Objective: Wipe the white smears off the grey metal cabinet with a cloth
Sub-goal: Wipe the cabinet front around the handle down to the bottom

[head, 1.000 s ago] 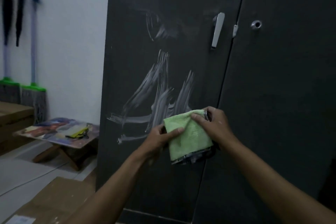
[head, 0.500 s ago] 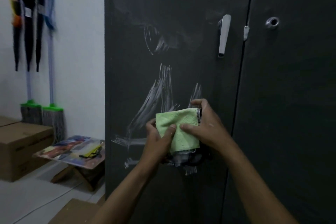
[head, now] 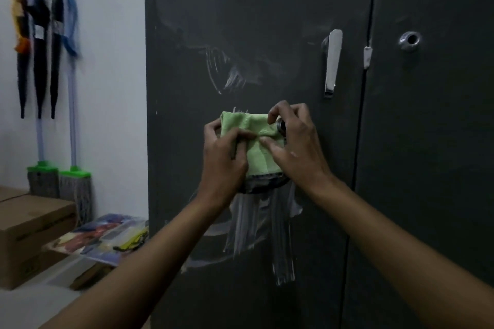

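Observation:
A folded green cloth (head: 255,141) is held in front of the left door of the grey metal cabinet (head: 187,35). My left hand (head: 223,157) pinches its left edge and my right hand (head: 296,147) grips its right side, with a small dark round thing partly hidden under the right fingers. White smears (head: 256,224) streak the door below the cloth. Fainter smears (head: 235,75) lie above it, left of the chrome handle (head: 332,61). Whether the cloth touches the door cannot be told.
The right door carries a round lock (head: 409,40). Mops (head: 72,115) and umbrellas (head: 40,43) hang on the white wall at left. Cardboard boxes (head: 29,230) and a low folding table (head: 107,238) stand on the floor beside the cabinet.
Both hands have carried the cloth upward along the door, from the lower streaks to just under the handle's height. The camera view has tilted up and moved closer.

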`<state>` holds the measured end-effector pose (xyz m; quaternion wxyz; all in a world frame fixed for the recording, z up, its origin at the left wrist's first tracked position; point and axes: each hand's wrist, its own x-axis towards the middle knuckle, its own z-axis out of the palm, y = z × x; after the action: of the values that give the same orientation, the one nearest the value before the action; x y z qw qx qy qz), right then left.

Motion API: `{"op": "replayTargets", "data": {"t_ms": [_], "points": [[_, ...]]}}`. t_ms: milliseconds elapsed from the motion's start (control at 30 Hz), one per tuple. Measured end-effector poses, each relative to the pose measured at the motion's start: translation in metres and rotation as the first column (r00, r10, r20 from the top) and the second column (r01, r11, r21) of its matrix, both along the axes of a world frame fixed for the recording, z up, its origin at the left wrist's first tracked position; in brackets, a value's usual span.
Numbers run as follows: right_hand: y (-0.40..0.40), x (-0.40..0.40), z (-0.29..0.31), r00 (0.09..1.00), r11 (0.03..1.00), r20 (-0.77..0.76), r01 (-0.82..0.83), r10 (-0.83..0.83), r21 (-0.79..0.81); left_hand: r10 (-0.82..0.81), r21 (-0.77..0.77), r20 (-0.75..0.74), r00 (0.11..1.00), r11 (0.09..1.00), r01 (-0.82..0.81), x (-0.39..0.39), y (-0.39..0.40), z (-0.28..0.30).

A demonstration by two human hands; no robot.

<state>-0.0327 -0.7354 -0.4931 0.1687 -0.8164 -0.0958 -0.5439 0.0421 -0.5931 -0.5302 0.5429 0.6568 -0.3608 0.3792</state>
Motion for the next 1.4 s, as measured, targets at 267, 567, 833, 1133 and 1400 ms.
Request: {"op": "replayTargets", "data": {"t_ms": [267,567,833,1133,1400], "points": [[0.023,0.021,0.075,0.995,0.991,0.092,0.057,-0.045,-0.122,0.129,-0.108,0.171,0.977,0.988,-0.112,0.040,0.014,0.074],[0.058,0.057,0.163,0.992,0.979,0.077,0.111,-0.099,-0.171,0.337,0.034,0.364,0.868,0.927,-0.373,0.087,0.033,0.159],[0.056,0.033,0.161,0.956,0.896,0.103,0.292,-0.274,-0.334,0.375,0.149,0.581,0.723,0.824,-0.547,0.101,0.009,0.144],[0.054,0.021,0.173,0.953,0.866,0.087,0.301,-0.291,-0.400,0.313,0.255,0.390,0.866,0.867,-0.428,0.111,0.024,0.150],[0.060,0.011,0.159,0.975,0.888,0.070,0.221,-0.210,-0.403,0.381,0.150,0.118,0.917,0.906,-0.395,0.120,0.040,0.218]]}}
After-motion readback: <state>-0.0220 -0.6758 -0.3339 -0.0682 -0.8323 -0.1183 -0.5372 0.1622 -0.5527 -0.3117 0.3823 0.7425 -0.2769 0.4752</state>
